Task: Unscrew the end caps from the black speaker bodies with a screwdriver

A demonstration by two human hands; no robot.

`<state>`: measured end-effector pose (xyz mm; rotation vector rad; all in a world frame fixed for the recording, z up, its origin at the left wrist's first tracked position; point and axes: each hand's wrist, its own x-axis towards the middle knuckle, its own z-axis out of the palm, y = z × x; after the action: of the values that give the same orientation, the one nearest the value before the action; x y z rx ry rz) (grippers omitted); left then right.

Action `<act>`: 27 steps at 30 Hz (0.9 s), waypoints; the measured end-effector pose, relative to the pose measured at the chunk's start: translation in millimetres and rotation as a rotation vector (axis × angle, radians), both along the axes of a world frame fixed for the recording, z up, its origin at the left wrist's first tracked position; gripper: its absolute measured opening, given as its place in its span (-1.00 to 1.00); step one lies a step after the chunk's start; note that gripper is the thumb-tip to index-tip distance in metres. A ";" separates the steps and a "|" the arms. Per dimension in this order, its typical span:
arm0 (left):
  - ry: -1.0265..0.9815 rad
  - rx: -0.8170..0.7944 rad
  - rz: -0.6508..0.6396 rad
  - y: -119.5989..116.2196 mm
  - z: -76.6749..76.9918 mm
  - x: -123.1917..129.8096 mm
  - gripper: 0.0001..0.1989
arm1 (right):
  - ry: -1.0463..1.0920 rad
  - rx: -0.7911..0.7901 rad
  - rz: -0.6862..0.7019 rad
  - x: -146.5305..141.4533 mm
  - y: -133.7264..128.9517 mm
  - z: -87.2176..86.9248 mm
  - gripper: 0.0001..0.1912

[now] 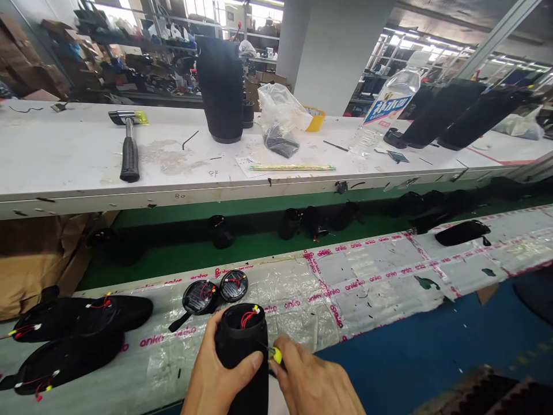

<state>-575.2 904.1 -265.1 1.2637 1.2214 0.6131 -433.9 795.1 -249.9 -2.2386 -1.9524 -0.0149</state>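
Black fabric covers the upright speaker cylinder (241, 346) that our left hand (216, 377) wraps in a closed grip at the near edge of the plastic-wrapped bench (367, 282), red wires showing in its open top. Our right hand (313, 383) pinches a small yellow-handled tool (275, 355) against the cylinder's side. Just behind lie two round black end caps (216, 291), and black speaker shells (69, 337) rest to the left.
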 end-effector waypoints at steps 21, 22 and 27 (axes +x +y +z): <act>0.131 -0.037 -0.001 -2.3 -2.0 -4.4 -0.15 | -0.162 -0.103 -0.165 -36.1 14.7 -4.5 -0.76; 0.137 -0.028 0.002 -2.3 -0.9 -4.6 -0.16 | -0.167 -0.108 -0.156 -36.4 15.9 -2.7 -0.75; 0.179 0.013 0.009 -0.2 -1.0 -4.7 -0.19 | -0.161 -0.113 -0.151 -36.1 19.3 -6.3 -0.74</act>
<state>-580.0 903.9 -266.2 1.3472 1.3723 0.5237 -470.0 814.4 -256.2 -2.5263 -1.8991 -0.1102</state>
